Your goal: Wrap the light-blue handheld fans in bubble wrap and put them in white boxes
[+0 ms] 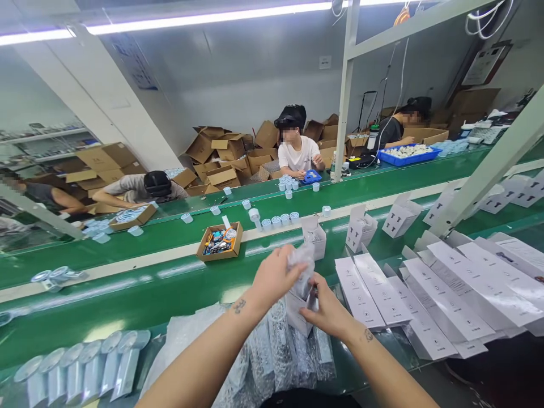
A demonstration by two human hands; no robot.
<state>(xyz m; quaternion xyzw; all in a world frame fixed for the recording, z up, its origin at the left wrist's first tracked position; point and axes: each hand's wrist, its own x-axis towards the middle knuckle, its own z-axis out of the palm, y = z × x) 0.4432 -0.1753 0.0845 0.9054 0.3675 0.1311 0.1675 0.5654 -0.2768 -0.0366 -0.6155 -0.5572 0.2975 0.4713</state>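
Note:
My left hand [274, 276] is closed on a bubble-wrapped item [302, 266], held upright above a small white carton [297, 317]. My right hand [327, 310] grips that carton from the right side, fingers curled around it. Both hands meet over the near edge of the green conveyor belt [170, 289]. Under my forearms lies a heap of more bubble-wrapped pieces [276, 351] on clear plastic sheeting. The lower end of the wrapped item sits at the carton's open top.
Flat white cartons [446, 294] are fanned out at right, folded ones [360, 228] stand on the belt. A cardboard tray of small parts [220, 241] and round white caps [278, 220] lie mid-belt. Silver pieces [85, 368] line up lower left. Several people work across the line.

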